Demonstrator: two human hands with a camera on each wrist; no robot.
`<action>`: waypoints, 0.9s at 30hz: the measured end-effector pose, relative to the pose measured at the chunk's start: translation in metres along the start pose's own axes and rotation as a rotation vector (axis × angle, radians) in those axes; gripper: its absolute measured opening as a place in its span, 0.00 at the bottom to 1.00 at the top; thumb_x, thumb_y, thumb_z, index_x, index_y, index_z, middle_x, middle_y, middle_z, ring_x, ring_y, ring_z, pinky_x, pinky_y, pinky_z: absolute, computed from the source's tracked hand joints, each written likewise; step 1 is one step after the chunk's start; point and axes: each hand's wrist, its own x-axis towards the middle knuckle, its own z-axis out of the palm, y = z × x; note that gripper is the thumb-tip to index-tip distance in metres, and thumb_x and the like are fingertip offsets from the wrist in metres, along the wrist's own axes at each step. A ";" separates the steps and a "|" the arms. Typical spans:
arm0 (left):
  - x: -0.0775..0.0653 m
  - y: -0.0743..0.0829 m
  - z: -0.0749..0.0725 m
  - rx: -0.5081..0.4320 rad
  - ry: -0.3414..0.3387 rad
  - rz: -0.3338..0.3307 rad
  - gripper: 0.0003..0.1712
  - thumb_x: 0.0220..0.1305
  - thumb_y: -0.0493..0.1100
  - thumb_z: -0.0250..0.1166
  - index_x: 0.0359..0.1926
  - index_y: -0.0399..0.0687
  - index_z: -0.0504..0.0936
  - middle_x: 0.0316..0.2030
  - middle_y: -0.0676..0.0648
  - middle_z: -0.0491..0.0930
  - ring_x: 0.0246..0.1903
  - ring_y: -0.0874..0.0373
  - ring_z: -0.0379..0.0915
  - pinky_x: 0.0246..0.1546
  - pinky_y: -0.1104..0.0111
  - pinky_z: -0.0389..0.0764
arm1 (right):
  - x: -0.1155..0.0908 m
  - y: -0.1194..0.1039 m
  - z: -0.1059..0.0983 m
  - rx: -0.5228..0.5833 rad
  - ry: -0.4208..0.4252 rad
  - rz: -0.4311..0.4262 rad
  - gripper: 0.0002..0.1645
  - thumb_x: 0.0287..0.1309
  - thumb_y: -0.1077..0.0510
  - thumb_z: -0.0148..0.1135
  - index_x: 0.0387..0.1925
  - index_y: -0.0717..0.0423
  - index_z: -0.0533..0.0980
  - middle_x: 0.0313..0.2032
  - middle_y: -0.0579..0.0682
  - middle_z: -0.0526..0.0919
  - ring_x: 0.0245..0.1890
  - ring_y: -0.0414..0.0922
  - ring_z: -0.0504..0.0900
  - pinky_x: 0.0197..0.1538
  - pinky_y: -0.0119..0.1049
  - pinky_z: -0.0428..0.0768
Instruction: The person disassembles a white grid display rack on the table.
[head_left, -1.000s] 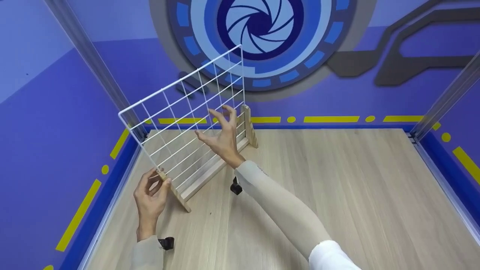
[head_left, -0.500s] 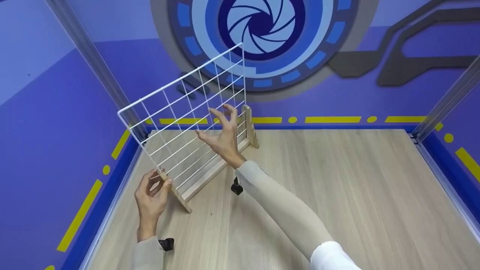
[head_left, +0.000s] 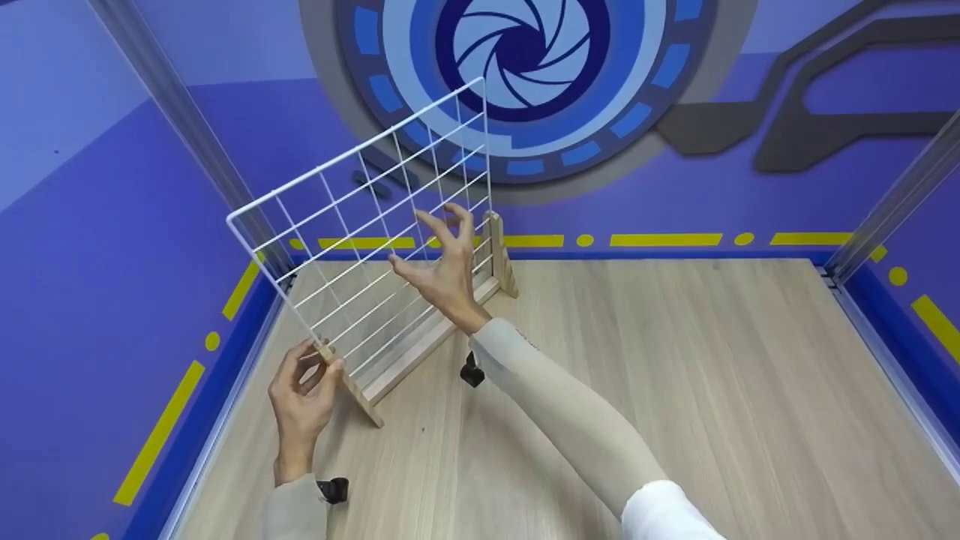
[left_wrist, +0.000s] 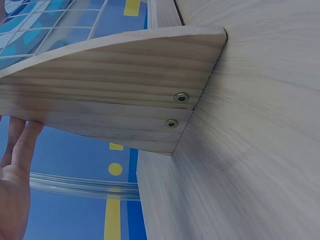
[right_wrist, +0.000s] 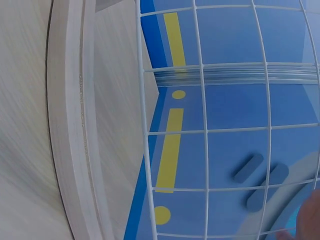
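A white wire grid panel (head_left: 356, 154) stands in a wooden stand, between its near upright (head_left: 364, 401) and far upright (head_left: 502, 259). Along the bottom runs the stand's base bar (head_left: 409, 360); in the right wrist view a gap shows between it and the panel's lowest wire. My left hand (head_left: 300, 409) holds the top of the near upright, thumb on one side and fingers on the other. My right hand (head_left: 448, 281) is at the middle of the panel, its curled fingers and thumb on the wires. Only part of its fingers (right_wrist: 307, 217) shows in the right wrist view.
Two screw heads (left_wrist: 181, 97) sit in the near upright's outer face. The stand rests on a wood-grain tabletop (head_left: 675, 375), close to the left wall (head_left: 97, 300). Behind it rises the painted back wall (head_left: 585, 202). Metal profiles (head_left: 180, 127) line the corners.
The wire panel has risen slightly, with its top edge higher and its near corner a little further left. My right hand has moved up slightly; my left hand keeps its place.
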 end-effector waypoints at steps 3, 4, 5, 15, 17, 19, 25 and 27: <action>-0.001 0.000 -0.001 0.005 0.002 0.005 0.25 0.51 0.19 0.70 0.52 0.21 0.77 0.45 0.23 0.79 0.41 0.41 0.83 0.46 0.65 0.86 | 0.000 -0.001 0.001 -0.001 -0.003 -0.006 0.41 0.35 0.48 0.85 0.57 0.43 0.80 0.63 0.59 0.64 0.62 0.45 0.64 0.59 0.35 0.76; -0.001 0.000 -0.001 0.015 0.001 0.010 0.25 0.51 0.19 0.70 0.52 0.21 0.77 0.45 0.23 0.79 0.41 0.38 0.82 0.47 0.66 0.86 | 0.000 -0.001 0.001 -0.001 -0.005 -0.008 0.42 0.35 0.48 0.85 0.58 0.43 0.80 0.63 0.59 0.64 0.62 0.45 0.64 0.59 0.35 0.76; -0.001 0.000 0.000 0.018 0.000 0.017 0.25 0.50 0.19 0.70 0.52 0.21 0.77 0.45 0.22 0.79 0.41 0.36 0.81 0.47 0.66 0.86 | 0.000 -0.001 0.001 0.003 -0.007 -0.010 0.41 0.36 0.49 0.85 0.58 0.43 0.80 0.64 0.59 0.63 0.62 0.45 0.64 0.59 0.36 0.76; -0.001 0.001 0.001 0.058 0.006 0.030 0.26 0.50 0.19 0.70 0.53 0.22 0.77 0.41 0.30 0.82 0.41 0.46 0.83 0.44 0.67 0.87 | 0.007 -0.007 -0.002 0.006 -0.023 -0.005 0.42 0.40 0.47 0.83 0.61 0.40 0.78 0.66 0.53 0.61 0.66 0.46 0.61 0.66 0.39 0.72; -0.001 0.001 0.001 0.055 0.003 0.026 0.26 0.50 0.19 0.70 0.53 0.23 0.77 0.42 0.32 0.82 0.42 0.49 0.83 0.45 0.66 0.87 | 0.008 -0.008 -0.002 0.006 -0.024 -0.004 0.41 0.41 0.47 0.82 0.61 0.40 0.78 0.67 0.53 0.61 0.67 0.48 0.61 0.66 0.39 0.72; -0.001 0.001 0.001 0.056 0.001 0.021 0.26 0.51 0.19 0.70 0.53 0.24 0.77 0.43 0.33 0.82 0.42 0.51 0.83 0.46 0.66 0.87 | 0.009 -0.010 -0.002 0.006 -0.023 -0.003 0.41 0.42 0.47 0.82 0.61 0.40 0.78 0.67 0.53 0.60 0.67 0.50 0.61 0.65 0.39 0.73; -0.001 0.000 0.001 0.038 -0.003 0.024 0.25 0.51 0.19 0.70 0.53 0.20 0.76 0.46 0.31 0.82 0.43 0.51 0.83 0.46 0.66 0.86 | 0.014 -0.012 -0.001 0.006 -0.009 -0.032 0.41 0.40 0.48 0.83 0.61 0.42 0.78 0.66 0.58 0.61 0.67 0.51 0.61 0.64 0.40 0.73; 0.000 -0.001 0.000 0.029 0.000 0.024 0.25 0.50 0.19 0.70 0.52 0.20 0.76 0.46 0.30 0.82 0.43 0.51 0.83 0.46 0.66 0.86 | 0.016 -0.013 -0.001 0.005 -0.002 -0.040 0.41 0.40 0.47 0.82 0.61 0.43 0.79 0.65 0.58 0.62 0.66 0.52 0.61 0.65 0.40 0.71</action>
